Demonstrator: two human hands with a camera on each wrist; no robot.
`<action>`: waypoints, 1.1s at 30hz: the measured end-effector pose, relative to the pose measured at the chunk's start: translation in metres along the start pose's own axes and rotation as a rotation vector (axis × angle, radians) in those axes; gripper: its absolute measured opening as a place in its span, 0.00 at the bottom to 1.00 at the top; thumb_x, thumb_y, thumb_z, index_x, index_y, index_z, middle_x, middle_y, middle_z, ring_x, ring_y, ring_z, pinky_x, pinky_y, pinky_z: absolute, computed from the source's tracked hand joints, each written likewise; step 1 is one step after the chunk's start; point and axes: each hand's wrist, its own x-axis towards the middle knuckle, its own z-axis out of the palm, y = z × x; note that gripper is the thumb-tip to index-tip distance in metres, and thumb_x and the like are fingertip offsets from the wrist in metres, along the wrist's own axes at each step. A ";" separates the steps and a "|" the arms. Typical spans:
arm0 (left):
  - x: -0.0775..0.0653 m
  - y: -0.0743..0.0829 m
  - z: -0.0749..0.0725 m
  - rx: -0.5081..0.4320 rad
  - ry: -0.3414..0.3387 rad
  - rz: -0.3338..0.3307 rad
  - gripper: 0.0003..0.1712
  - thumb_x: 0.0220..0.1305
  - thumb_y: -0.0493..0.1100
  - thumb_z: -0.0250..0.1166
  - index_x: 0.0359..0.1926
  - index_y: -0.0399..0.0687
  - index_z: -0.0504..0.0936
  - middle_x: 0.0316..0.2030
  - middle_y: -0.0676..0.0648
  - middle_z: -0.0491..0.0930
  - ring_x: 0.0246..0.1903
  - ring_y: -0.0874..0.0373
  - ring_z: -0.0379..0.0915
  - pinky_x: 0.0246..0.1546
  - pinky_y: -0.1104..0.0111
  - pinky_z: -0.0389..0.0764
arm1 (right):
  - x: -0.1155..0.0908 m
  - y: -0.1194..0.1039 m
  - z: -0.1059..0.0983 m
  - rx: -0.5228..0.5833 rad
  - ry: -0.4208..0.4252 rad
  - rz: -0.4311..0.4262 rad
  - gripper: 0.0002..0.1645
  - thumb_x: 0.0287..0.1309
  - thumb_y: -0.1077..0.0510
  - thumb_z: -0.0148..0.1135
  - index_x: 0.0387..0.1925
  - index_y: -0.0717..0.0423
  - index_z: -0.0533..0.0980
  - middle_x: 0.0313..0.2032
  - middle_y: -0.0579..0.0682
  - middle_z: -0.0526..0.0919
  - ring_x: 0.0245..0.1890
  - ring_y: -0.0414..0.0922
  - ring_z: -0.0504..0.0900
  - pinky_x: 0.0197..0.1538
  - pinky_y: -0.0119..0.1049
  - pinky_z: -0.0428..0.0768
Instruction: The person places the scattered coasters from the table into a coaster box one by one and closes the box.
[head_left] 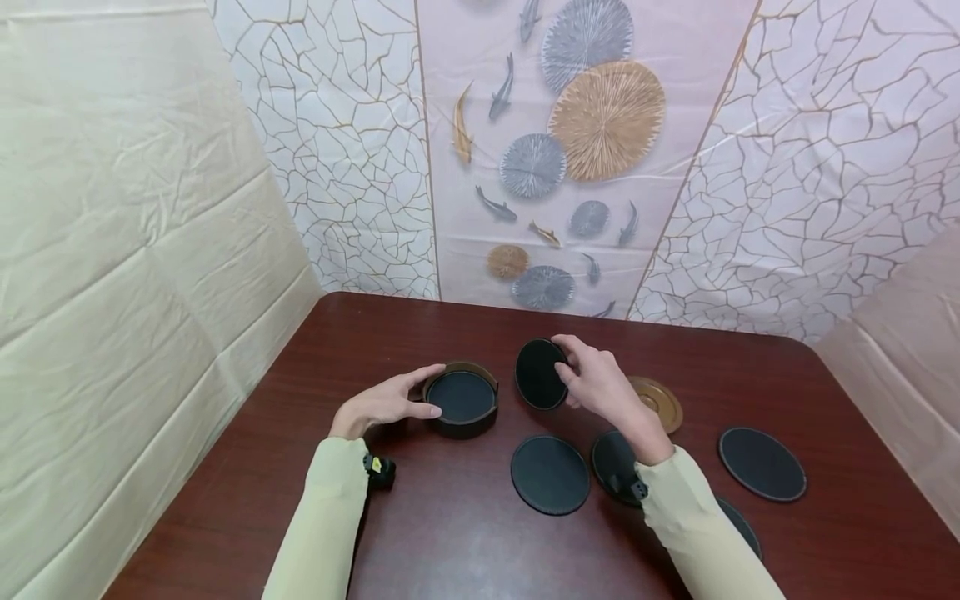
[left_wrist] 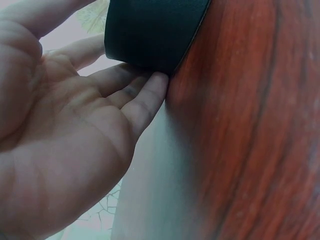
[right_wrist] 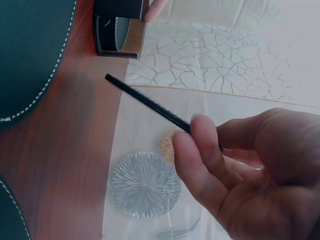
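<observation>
Head view: the right hand [head_left: 600, 383] pinches a black coaster [head_left: 538, 379], tilted, near the far edge of the table [head_left: 442, 517]. The left hand [head_left: 390, 402], fingers spread and fairly straight, touches a round holder [head_left: 465, 428], nearer the left edge. 4 flat coasters [head_left: 551, 475] (2 partly behind the right arm) and 1 brown disc [head_left: 663, 407] lie toward the right edge.

Left wrist view: extended fingers touch the holder's dark wall.

Right wrist view: fingertips grip the black coaster, seen edge-on.
</observation>
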 end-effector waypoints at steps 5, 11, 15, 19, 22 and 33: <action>0.001 -0.001 -0.001 0.000 -0.001 0.016 0.49 0.58 0.49 0.72 0.76 0.61 0.56 0.75 0.52 0.55 0.75 0.53 0.48 0.71 0.52 0.58 | 0.003 0.000 0.004 -0.004 0.028 -0.014 0.27 0.69 0.59 0.56 0.68 0.53 0.66 0.40 0.59 0.84 0.19 0.43 0.84 0.26 0.33 0.80; 0.003 -0.001 -0.002 -0.002 -0.007 0.028 0.49 0.59 0.48 0.72 0.76 0.58 0.56 0.75 0.51 0.56 0.74 0.53 0.49 0.71 0.53 0.57 | 0.002 -0.003 0.009 0.031 0.102 -0.034 0.28 0.69 0.61 0.55 0.69 0.51 0.65 0.38 0.58 0.84 0.16 0.41 0.82 0.23 0.34 0.80; 0.003 -0.001 -0.001 -0.004 -0.009 0.016 0.49 0.58 0.49 0.72 0.76 0.59 0.56 0.75 0.52 0.55 0.75 0.53 0.48 0.71 0.52 0.57 | 0.001 -0.004 0.014 0.070 0.121 -0.041 0.29 0.70 0.61 0.53 0.70 0.50 0.63 0.35 0.56 0.84 0.18 0.45 0.83 0.21 0.35 0.79; 0.002 -0.001 -0.001 0.000 -0.012 0.015 0.49 0.58 0.49 0.72 0.76 0.59 0.56 0.75 0.52 0.55 0.75 0.53 0.48 0.71 0.53 0.57 | 0.002 -0.003 0.019 0.133 0.116 -0.063 0.30 0.69 0.63 0.54 0.70 0.53 0.62 0.37 0.59 0.85 0.21 0.45 0.85 0.25 0.35 0.82; 0.002 -0.001 -0.001 -0.003 -0.017 0.015 0.49 0.59 0.48 0.72 0.76 0.59 0.55 0.75 0.52 0.55 0.75 0.53 0.48 0.71 0.54 0.57 | 0.003 -0.004 0.023 0.163 0.107 -0.074 0.30 0.69 0.63 0.54 0.70 0.54 0.61 0.38 0.60 0.85 0.22 0.43 0.85 0.27 0.35 0.83; 0.002 -0.001 -0.002 0.002 -0.023 0.031 0.49 0.60 0.49 0.71 0.76 0.56 0.55 0.76 0.48 0.54 0.73 0.50 0.50 0.69 0.54 0.59 | 0.004 -0.008 0.031 0.177 0.149 -0.111 0.31 0.68 0.64 0.55 0.70 0.55 0.60 0.36 0.58 0.86 0.24 0.42 0.86 0.29 0.30 0.83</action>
